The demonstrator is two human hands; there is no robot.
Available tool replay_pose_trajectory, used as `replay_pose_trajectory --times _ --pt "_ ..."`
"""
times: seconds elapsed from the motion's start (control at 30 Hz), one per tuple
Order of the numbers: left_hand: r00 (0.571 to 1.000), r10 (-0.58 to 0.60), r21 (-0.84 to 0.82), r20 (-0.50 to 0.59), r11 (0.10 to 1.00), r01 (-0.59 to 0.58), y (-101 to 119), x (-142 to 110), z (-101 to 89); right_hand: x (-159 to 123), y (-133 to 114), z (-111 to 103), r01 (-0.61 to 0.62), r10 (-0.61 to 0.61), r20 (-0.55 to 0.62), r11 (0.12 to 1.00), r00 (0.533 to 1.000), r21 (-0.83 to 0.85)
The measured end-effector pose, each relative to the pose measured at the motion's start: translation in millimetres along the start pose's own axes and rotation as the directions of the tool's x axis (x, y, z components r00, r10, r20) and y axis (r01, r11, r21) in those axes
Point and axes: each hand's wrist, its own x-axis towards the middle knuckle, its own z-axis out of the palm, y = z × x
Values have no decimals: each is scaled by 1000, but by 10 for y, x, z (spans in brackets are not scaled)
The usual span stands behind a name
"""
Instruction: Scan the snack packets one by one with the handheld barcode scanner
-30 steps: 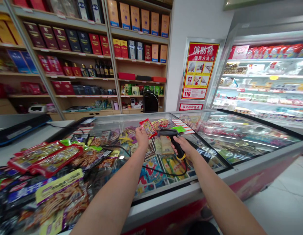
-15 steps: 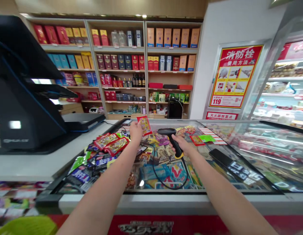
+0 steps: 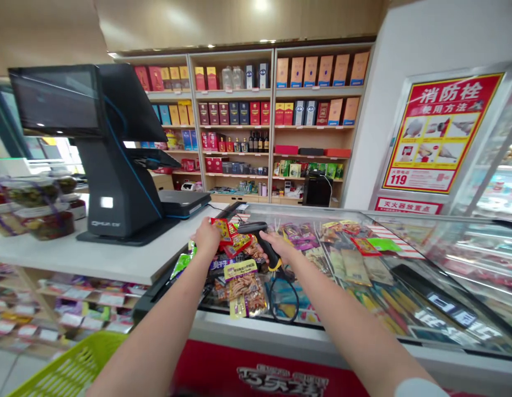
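My left hand [image 3: 207,237] is closed on the edge of a red snack packet [image 3: 221,229] above the left side of the glass-topped freezer [image 3: 311,325]. My right hand [image 3: 278,247] grips the handle of a black and yellow barcode scanner [image 3: 267,245], whose head points left at the packet. From the scanner's base a black cable [image 3: 297,300] loops down over the glass. Under both hands lies a pile of snack packets, with another red packet [image 3: 240,242] and a clear bag with a yellow top [image 3: 243,281] showing.
A dark checkout terminal [image 3: 123,182] stands on the white counter [image 3: 127,259] at left. Below it, a green basket [image 3: 69,364] sits at lower left. Purple packets [image 3: 299,236] and a bright green packet [image 3: 383,245] lie farther right on the freezer.
The view has swung left. My left hand has brought the red packet lower, over the pile, and the scanner has come along in my right hand, close to the packet.
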Motion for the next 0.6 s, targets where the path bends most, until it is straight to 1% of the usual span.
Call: replay_pose_trajectory --times 0.1,0.17,0.27,0.33,0.4,0.47,0.53,0.6 --pt "999 -6 113 47 994 1 -3 -18 -28 19 0 62 6 -6 15 1000 1000 -9" --pt "999 27 153 29 988 -31 43 -53 -41 11 -1 59 3 -3 4 1000 1000 5" --pt "993 118 172 -26 979 -111 182 -131 -29 -24 -2 -27 -6 7 -20 1000 1000 24" --pt "984 177 152 -37 974 -169 316 -199 24 -66 -3 -147 -5 7 -50 999 999 34" --pt "973 229 109 -27 968 -225 478 -290 129 -133 -2 -315 3 1 -92 999 996 46" --pt "961 277 54 4 959 -277 663 -417 289 -237 -2 -522 18 -9 -133 998 991 61" --pt "946 317 -1 62 948 -318 869 -590 493 -388 -5 -752 42 -27 -188 996 982 80" --pt "925 351 -51 145 937 -347 1089 -805 728 -581 -16 -994 60 -33 -255 993 966 99"
